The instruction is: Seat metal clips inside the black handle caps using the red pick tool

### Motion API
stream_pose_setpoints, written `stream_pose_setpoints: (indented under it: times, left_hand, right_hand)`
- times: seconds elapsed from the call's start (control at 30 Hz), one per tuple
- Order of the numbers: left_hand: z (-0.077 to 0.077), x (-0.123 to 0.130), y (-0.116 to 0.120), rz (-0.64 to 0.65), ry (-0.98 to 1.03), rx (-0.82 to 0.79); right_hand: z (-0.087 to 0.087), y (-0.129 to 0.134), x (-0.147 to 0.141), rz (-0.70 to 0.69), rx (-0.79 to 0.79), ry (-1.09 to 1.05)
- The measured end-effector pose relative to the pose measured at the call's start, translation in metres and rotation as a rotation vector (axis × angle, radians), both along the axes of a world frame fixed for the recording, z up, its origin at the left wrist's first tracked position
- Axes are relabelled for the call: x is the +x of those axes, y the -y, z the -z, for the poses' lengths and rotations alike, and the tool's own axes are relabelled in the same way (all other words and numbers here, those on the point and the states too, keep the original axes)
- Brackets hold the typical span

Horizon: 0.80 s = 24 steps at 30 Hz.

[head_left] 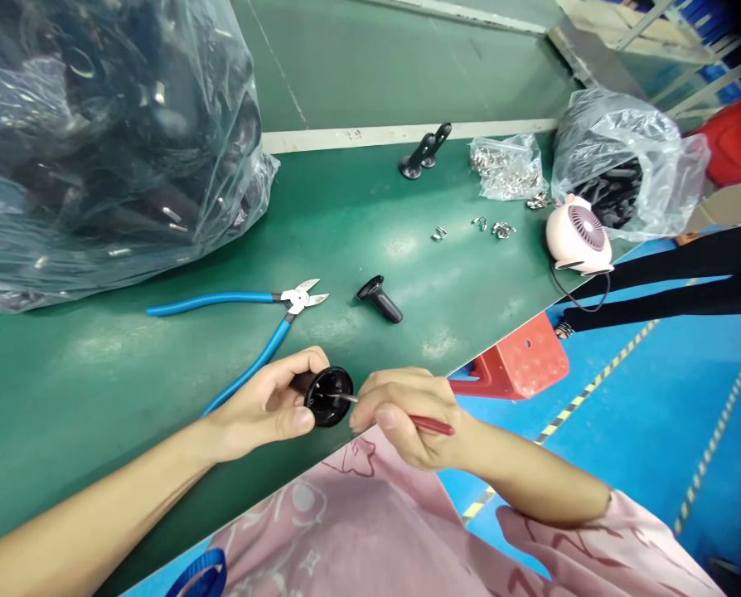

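My left hand (264, 406) is closed round a black round-rimmed plastic part (329, 396), its hollow face turned toward my right hand. My right hand (411, 414) grips a thin tool with a red handle (431, 424), and the metal shaft reaches into the hollow of the black part. Beyond my left hand lie open cutting pliers (296, 300) with blue handles. Another black part (380, 299) rests on its side on the green table (128, 365). What the tool's tip touches inside the hollow is too small to tell.
A large plastic bag of dark parts (109, 149) fills the back left. Farther back are two upright black parts (417, 157), small metal clips (502, 230), a bag of clips (508, 168), a small fan (578, 236) and another bag (632, 157). A red stool (525, 356) and a person's legs (675, 286) are right.
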<state>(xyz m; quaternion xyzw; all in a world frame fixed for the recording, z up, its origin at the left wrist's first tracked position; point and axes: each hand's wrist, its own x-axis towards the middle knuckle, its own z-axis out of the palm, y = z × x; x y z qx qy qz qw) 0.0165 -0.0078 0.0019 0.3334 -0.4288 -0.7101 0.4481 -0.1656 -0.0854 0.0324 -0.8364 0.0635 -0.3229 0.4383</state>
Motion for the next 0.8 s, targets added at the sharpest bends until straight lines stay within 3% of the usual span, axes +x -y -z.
stream_pose_setpoints:
  times: [0.17,0.33,0.43,0.67,0.73,0.8]
  left_hand:
    - [-0.001,0.001,0.001,-0.009,0.030,-0.037]
    - [-0.002,0.003,-0.003,-0.034,0.084,-0.040]
    - [-0.002,0.002,-0.006,-0.050,0.041,-0.063]
    - [0.000,-0.002,-0.002,-0.125,-0.032,0.005]
    - [0.002,-0.002,0.000,-0.152,-0.019,0.005]
    - [0.004,-0.001,0.001,-0.196,0.015,-0.015]
  right_hand:
    - [0.010,-0.001,0.007,0.003,-0.099,0.034]
    - [0.006,0.001,0.007,-0.019,-0.099,0.028]
    - [0.003,0.003,0.003,0.035,0.066,0.003]
    - [0.011,0.005,-0.012,0.162,0.628,-0.012]
    - [0.007,0.008,-0.013,0.175,0.717,0.056]
    - [-0.003,0.009,-0.014,0.220,0.700,0.150]
